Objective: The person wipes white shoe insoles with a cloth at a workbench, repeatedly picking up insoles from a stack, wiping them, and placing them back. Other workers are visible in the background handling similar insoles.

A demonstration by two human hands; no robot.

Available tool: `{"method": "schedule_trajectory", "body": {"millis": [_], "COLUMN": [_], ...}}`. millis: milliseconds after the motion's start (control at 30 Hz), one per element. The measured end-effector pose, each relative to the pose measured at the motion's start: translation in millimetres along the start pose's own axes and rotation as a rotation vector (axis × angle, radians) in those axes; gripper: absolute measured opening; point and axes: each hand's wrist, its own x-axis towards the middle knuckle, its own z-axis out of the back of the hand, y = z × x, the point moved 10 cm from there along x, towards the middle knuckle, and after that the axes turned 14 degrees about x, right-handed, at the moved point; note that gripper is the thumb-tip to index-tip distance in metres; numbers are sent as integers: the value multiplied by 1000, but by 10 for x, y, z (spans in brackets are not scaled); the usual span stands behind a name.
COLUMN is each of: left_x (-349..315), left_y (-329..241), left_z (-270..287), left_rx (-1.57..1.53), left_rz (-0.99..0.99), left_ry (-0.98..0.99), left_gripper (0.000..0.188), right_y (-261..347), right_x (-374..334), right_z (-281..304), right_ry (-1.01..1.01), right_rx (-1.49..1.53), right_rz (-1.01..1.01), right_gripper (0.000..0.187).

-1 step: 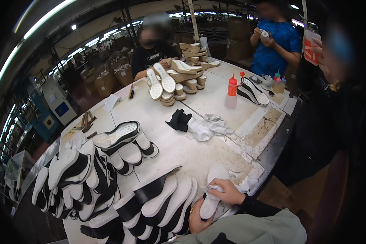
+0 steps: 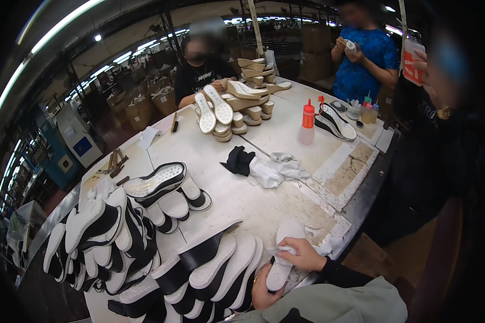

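Left hand grips near end of white sole; right hand presses rag on it. Sole likely light, flexible; best held by edges.

white foam shoe sole | long oval, plain pale face up | lies lengthwise at near table edge, toe pointing far, heel end held | crumpled white cloth | pressed across sole's middle, right side
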Motion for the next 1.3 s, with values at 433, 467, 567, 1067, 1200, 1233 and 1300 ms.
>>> {"method": "schedule_trajectory", "body": {"millis": [433, 467, 567, 1067, 1200, 1233, 1300], "left_x": [-24, -15, 16, -5, 12, 14, 9], "left_y": [92, 94, 39, 86, 34, 29, 35], "left_z": [-67, -67, -42, -50, -22, -27, -30], "left_rx": [-67, -61, -8, -62, -64, -67, -67], "left_rz": [-28, -18, -32, -27, -42, -44, -46], "left_ry": [74, 82, 45, 61, 38, 38, 42], "left_gripper": [77, 77, 77, 75, 75, 75, 75], "right_y": [0, -15, -67, -70, -75, -86, -74], "right_x": [102, 110, 54, 106, 111, 111, 117], "right_z": [-67, -69, -15, -44, -46, -42, -40], "right_ry": [121, 118, 91, 103, 120, 123, 133], "right_rx": [-36, -37, -48, -59, -40, -36, -49], "right_rz": [-54, -52, -70, -1, -36, -46, -42], "right_gripper": [25, 25, 25, 30, 30, 30, 30]}}
